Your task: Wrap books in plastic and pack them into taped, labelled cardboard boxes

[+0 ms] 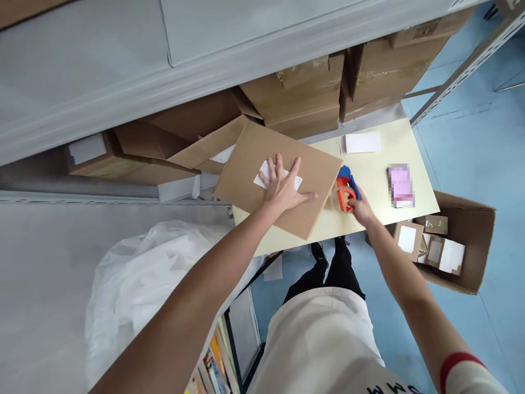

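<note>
A flat brown cardboard box (pixel 246 164) lies tilted across the table, with a white label (pixel 261 179) on its upper face. My left hand (pixel 282 187) rests on that face with fingers spread, covering part of the label. At the box's right edge, my right hand (pixel 359 208) is wrapped around a red and blue tape dispenser (pixel 343 189). The dispenser is beside the box; whether its tape touches the cardboard I cannot tell.
On the pale table (pixel 397 134) lie a white stack (pixel 363 142) and a blurred pink item (pixel 401 186). Cardboard boxes (pixel 303 93) line the shelf behind. A large carton (pixel 476 241) holding several small boxes stands at right. White plastic sheeting (pixel 139 268) bulges at left.
</note>
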A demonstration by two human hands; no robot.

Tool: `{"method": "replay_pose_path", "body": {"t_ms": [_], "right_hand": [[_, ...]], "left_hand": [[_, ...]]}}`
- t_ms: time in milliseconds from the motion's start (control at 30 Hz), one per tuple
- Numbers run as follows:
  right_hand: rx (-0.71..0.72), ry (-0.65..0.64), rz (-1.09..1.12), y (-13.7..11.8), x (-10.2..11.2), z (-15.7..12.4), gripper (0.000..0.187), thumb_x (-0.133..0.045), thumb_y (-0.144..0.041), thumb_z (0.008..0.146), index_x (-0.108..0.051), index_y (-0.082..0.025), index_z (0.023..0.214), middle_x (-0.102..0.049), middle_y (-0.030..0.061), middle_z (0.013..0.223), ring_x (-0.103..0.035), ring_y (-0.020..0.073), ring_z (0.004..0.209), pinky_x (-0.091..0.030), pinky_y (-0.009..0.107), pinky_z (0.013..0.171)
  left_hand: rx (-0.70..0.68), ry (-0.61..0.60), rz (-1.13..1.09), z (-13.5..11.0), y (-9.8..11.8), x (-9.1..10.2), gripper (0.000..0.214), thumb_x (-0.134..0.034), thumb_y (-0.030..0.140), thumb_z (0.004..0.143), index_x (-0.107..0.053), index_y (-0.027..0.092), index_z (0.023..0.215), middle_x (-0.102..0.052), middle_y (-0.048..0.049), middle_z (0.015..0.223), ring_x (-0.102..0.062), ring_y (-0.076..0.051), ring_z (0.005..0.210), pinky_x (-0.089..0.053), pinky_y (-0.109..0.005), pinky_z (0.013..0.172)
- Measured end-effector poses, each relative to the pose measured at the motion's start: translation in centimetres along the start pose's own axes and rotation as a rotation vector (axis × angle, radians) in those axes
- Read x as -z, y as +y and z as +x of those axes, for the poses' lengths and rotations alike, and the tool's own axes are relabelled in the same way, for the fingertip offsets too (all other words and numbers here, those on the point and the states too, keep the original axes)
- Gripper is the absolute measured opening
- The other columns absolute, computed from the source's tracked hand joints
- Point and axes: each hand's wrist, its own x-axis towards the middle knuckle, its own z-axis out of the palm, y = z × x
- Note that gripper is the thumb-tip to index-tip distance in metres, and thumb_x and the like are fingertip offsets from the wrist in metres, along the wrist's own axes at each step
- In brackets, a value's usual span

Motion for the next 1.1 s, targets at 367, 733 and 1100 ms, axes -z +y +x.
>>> {"method": "replay_pose_path", "body": {"t_ms": [367, 733, 1100], "right_hand": [[-0.080, -0.297, -0.223, -6.8, 0.5, 9.7, 0.083, -0.062, -0.014, 0.060, -0.047, -0.030, 0.140, -0.068, -0.0002, 0.098, -0.060, 0.0196, 0.080, -0.054, 0.040, 0.073], [-0.079, -0.352, -0.427, 2.7, 3.0, -10.9, 0.091, -0.053, -0.010, 0.064, -0.037, -0.026, 0.152, -0.072, 0.0050, 0.112, -0.068, 0.0206, 0.086, -0.058, 0.034, 0.075], [0.247, -0.439, -1.012, -0.6, -3.4, -13.2, 0.068, -0.063, -0.019, 0.079, -0.051, -0.029, 0.145, -0.055, 0.0048, 0.090, -0.056, 0.0171, 0.068, -0.053, 0.034, 0.071]], "left_hand": [[-0.368, -0.116, -0.072, -2.4, 1.5, -1.4, 0.117, -0.075, 0.075, 0.058, -0.024, 0.037, 0.156, 0.001, -0.0062, 0.169, 0.008, -0.051, 0.149, 0.010, -0.075, 0.110], [-0.367, -0.109, -0.106, -2.2, 1.5, -1.7, 0.118, -0.076, 0.074, 0.059, -0.021, 0.038, 0.157, 0.003, -0.0054, 0.169, 0.013, -0.051, 0.148, 0.010, -0.075, 0.110], [-0.421, -0.082, -0.283, -1.6, 0.6, -1.7, 0.110, -0.058, 0.083, 0.069, -0.020, 0.031, 0.158, -0.004, -0.0096, 0.168, 0.007, -0.047, 0.151, 0.010, -0.072, 0.111]]}}
